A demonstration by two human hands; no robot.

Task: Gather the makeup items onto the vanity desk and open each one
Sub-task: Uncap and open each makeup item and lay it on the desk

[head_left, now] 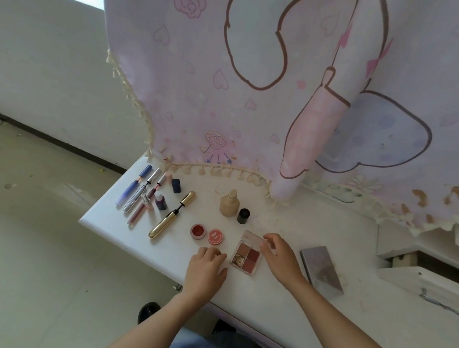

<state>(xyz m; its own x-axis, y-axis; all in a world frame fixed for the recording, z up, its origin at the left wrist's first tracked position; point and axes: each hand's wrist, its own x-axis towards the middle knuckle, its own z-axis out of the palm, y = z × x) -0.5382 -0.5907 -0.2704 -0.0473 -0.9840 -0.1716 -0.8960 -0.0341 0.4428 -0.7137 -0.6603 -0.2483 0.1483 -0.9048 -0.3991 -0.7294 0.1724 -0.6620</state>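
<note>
Low centre of the frame, the left hand [205, 269] rests loosely curled on the worktop [253, 296], its grip empty. The right hand [279, 257] pinches the clear lid [253, 238] of the four-pan eyeshadow palette [246, 256], which stands open. Right of it a grey compact [321, 270] lies closed (seemingly the last one). Farther up, the red pot [198, 230], foundation bottle [228, 204], mascara [167, 219] and lip tubes [140, 191] lie uncapped.

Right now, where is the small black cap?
In the head view, the black cap stands near the middle of the desk, just right of the beige bottle and beyond the open eyeshadow palette.
</note>
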